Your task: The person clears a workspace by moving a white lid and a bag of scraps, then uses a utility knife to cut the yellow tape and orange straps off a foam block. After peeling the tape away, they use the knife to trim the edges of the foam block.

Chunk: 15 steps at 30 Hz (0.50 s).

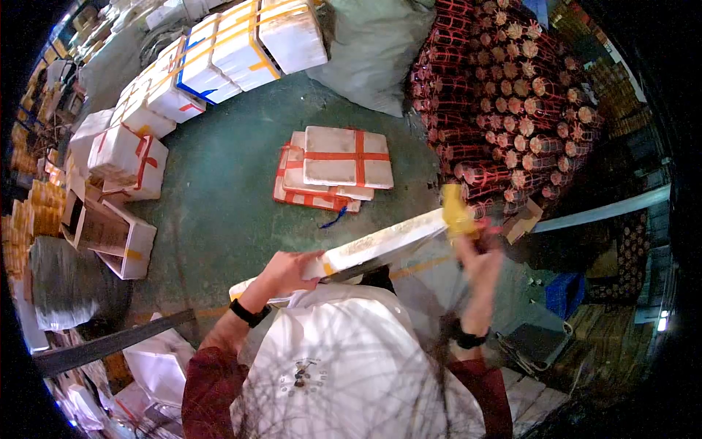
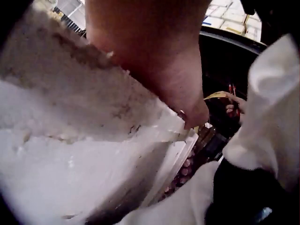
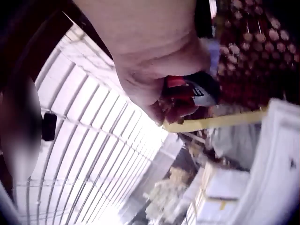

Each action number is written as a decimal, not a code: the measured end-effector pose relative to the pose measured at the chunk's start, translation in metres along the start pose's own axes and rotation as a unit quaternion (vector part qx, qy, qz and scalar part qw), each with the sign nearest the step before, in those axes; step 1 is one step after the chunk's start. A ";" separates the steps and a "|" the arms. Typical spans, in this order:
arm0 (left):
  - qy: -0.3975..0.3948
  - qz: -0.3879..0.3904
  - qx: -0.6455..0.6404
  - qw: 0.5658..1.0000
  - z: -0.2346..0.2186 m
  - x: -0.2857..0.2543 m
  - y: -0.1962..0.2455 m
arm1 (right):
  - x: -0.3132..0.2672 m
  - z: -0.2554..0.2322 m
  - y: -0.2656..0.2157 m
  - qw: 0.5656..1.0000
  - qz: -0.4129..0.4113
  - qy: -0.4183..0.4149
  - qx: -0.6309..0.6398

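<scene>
A long white foam box [image 1: 380, 245] is held tilted in front of the person's white apron. My left hand [image 1: 287, 269] grips its near end, the fingers over its top edge; in the left wrist view the hand [image 2: 159, 61] lies against the rough foam box [image 2: 70, 140]. My right hand [image 1: 479, 256] is at the box's far end and grips a red and black tape dispenser [image 3: 187, 96]. A strip of yellow tape [image 3: 215, 123] runs from it to the foam box [image 3: 276, 164]. Yellow tape [image 1: 457, 212] is bunched at that far corner.
On the green floor lies a stack of flat foam boxes [image 1: 344, 161] bound with red tape. More taped foam boxes [image 1: 241, 44] line the back left, and an open one [image 1: 117, 238] stands at the left. A grey sack [image 1: 373, 51] and stacked red-strapped bundles [image 1: 512, 88] fill the back right.
</scene>
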<state>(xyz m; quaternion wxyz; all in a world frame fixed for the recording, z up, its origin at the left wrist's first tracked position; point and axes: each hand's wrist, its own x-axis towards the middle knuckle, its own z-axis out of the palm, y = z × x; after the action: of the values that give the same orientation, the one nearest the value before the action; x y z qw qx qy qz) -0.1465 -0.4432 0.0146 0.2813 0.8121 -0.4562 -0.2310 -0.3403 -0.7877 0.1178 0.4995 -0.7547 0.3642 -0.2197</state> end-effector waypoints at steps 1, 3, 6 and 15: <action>-0.003 0.002 0.010 1.000 -0.005 0.006 0.003 | -0.010 0.028 -0.002 0.997 0.016 -0.073 0.029; 0.010 0.019 0.007 1.000 -0.010 0.013 0.009 | -0.021 0.069 -0.009 0.980 -0.071 -0.185 -0.010; -0.012 -0.001 0.006 1.000 -0.024 0.019 0.023 | -0.015 0.108 0.018 0.956 -0.122 -0.263 -0.037; -0.002 -0.012 -0.030 0.999 -0.024 0.030 -0.003 | 0.001 0.134 0.037 0.916 -0.181 -0.305 -0.187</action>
<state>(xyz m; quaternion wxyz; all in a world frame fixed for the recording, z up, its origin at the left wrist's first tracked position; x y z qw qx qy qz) -0.1149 -0.4620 0.0271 0.3019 0.8084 -0.4397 -0.2491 -0.2587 -0.7177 0.0297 0.3879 -0.9177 0.0860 0.0068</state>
